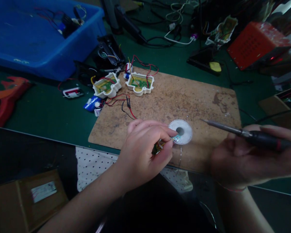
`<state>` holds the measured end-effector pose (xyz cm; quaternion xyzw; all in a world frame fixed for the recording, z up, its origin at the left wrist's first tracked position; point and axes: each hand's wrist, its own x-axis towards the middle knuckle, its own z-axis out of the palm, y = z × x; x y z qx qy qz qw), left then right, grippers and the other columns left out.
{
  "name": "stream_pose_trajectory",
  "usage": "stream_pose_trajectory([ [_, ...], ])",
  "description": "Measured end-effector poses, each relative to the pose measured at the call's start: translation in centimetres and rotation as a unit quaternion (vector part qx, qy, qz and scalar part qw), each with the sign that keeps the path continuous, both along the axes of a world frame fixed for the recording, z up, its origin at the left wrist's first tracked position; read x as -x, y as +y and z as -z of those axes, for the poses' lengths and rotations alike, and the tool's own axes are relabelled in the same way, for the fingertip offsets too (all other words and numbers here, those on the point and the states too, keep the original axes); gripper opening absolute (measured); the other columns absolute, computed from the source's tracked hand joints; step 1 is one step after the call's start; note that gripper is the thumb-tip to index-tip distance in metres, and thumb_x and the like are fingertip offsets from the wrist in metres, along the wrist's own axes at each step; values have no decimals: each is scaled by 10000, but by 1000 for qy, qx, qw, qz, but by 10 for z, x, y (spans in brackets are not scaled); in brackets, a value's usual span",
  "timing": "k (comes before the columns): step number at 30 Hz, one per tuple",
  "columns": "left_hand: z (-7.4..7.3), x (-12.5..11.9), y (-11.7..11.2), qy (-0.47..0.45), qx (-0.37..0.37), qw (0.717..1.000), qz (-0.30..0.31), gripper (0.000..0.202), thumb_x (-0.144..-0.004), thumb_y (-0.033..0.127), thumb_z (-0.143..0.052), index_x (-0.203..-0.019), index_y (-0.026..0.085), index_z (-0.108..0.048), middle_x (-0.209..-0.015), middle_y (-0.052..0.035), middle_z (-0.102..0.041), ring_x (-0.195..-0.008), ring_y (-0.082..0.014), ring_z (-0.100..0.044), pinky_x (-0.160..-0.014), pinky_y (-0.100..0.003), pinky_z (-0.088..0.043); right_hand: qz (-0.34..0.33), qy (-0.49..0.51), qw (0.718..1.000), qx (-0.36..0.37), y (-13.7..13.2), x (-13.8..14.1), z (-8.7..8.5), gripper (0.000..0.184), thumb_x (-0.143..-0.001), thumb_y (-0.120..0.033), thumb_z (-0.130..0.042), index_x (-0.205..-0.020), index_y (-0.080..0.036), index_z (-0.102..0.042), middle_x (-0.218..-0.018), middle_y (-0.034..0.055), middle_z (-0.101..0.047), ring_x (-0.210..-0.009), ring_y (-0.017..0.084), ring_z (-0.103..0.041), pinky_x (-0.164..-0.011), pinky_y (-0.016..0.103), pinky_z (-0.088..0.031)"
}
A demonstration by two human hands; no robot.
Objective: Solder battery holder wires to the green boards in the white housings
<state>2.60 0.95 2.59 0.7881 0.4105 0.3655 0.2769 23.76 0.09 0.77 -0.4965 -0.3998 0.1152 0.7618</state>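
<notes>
My left hand (145, 147) is closed in a pinch on a small green circuit board (176, 138), held at the near edge of a brown work mat (184, 97). The board rests against a white solder spool (181, 131). My right hand (247, 155) grips a soldering iron (257, 137) by its black handle, its metal tip pointing left, a little to the right of the spool and above the mat. Two white housings with green boards and coloured wires (108, 84) (140, 83) lie at the mat's far left corner.
A blue bin (38, 35) stands at the back left on the green table. A red tool (7, 97) lies at the left. A red box (255, 43), cables and black devices (109, 51) crowd the back. A cardboard box (29, 197) sits near left.
</notes>
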Motion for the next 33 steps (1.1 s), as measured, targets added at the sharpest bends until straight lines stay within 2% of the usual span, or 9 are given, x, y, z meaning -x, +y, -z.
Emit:
stream_pose_trajectory([
  [2, 0, 0, 0, -3, 1, 1000, 1, 118, -902, 148, -688, -868, 238, -621, -1056, 41, -815, -1083, -203, -724, -1042, -460, -427, 95, -35, 989, -111, 1, -2, 2, 321, -1025, -307, -460, -802, -264, -688, -745, -37, -487, -452, 49, -370, -417, 256, -259],
  [3, -1, 0, 0, -3, 3, 1000, 2, 118, -903, 147, -687, -865, 237, -621, -1055, 44, -815, -1084, -201, -723, -1041, -458, -426, 106, -59, 984, -133, 1, -2, 3, 283, -995, -251, -490, -775, -249, -667, -755, -42, -492, -455, 46, -378, -415, 258, -266],
  [5, -1, 0, 0, -3, 8, 1000, 4, 117, -903, 145, -686, -864, 235, -622, -1055, 53, -814, -1089, -198, -722, -1041, -457, -424, 73, -69, 989, -109, 1, 0, 2, 239, -959, -236, -519, -740, -230, -614, -726, -50, -458, -464, 59, -396, -407, 271, -281],
  [9, -2, 0, 0, -5, 12, 1000, 3, 121, -896, 141, -693, -867, 235, -624, -1061, 66, -811, -1097, -195, -722, -1050, -461, -424, 38, -52, 996, -60, 0, 7, -3, 266, -918, -331, -559, -678, -222, -523, -597, -63, -327, -444, 96, -369, -382, 312, -239],
  [17, -1, 1, 1, -11, 9, 1000, 4, 118, -901, 145, -693, -869, 232, -620, -1059, 65, -809, -1090, -194, -724, -1040, -458, -430, -21, -83, 996, -26, -3, 10, -8, 139, -810, -228, -601, -674, -216, -575, -568, -74, -507, -452, 96, -440, -414, 309, -259],
  [20, -1, 1, 1, -12, 6, 1000, 5, 120, -898, 141, -694, -866, 228, -618, -1054, 61, -811, -1077, -194, -730, -1035, -455, -434, -25, -97, 994, -33, -1, 10, -5, 144, -805, -230, -615, -667, -208, -578, -563, -71, -522, -458, 94, -456, -418, 300, -277],
  [24, -1, 1, 0, -12, 5, 1000, 4, 123, -894, 139, -699, -869, 228, -619, -1057, 63, -811, -1083, -194, -730, -1045, -456, -432, -8, -99, 993, -57, 2, 14, -3, 180, -807, -252, -622, -648, -208, -551, -538, -73, -484, -431, 86, -419, -388, 294, -240],
  [33, 0, 1, -1, -13, 3, 1000, 4, 124, -895, 140, -702, -869, 228, -619, -1051, 66, -808, -1074, -185, -729, -1045, -454, -432, -4, -106, 994, -26, 1, 13, -3, 180, -797, -259, -626, -638, -226, -546, -534, -72, -485, -441, 103, -440, -405, 286, -279],
])
